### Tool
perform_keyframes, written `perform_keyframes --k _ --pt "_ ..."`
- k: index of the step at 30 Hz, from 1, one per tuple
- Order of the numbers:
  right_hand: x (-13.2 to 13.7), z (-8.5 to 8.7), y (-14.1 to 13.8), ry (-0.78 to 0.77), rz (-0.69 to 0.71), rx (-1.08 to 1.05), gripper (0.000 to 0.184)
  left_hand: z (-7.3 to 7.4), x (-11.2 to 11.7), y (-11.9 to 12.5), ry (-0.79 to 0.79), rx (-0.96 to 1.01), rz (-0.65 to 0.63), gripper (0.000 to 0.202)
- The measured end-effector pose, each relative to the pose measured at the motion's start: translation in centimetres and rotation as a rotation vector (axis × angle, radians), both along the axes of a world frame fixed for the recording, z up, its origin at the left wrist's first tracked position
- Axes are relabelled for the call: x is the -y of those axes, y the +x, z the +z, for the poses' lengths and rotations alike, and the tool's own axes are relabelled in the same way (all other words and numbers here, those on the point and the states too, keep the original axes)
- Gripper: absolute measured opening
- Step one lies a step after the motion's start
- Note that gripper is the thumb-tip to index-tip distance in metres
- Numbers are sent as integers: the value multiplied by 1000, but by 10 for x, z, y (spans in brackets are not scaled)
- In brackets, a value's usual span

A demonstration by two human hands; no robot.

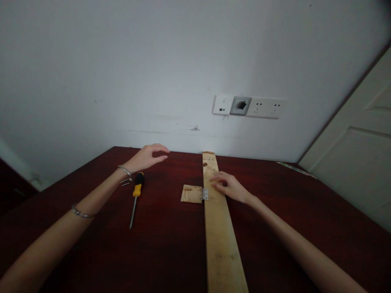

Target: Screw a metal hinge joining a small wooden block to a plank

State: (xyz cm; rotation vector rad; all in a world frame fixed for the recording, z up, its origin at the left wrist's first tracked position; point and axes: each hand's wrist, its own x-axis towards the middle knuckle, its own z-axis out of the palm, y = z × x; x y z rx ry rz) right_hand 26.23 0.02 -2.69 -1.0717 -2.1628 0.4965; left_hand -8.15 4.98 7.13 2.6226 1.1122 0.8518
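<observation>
Right hand (230, 188) flat on plank (221, 236), pinning it, not gripping; fingertips just beside hinge (205, 194). Hinge bridges plank and small wood block (192, 193). Left hand (146, 158) open, empty, above table (168, 252). Screwdriver (136, 197) lies unheld by left wrist. Screws too small to tell.

No readable text, label, brand or number shows on anything in view.
</observation>
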Motion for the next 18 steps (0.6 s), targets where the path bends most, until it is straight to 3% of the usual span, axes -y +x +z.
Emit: perform_keyframes --k 3,7,12,18 --pt "-1 0 1 -14 17 -13 18 -6 -11 -41 -84 -32 168 30" --pt "0 -1 -2 -30 28 -3 18 -29 -15 -93 -224 -210 359 34" --pt "2 0 -6 -38 29 8 17 -54 -1 -131 -357 -398 398 29" --pt "3 1 -5 -57 45 16 18 -75 6 -146 -428 -413 356 31"
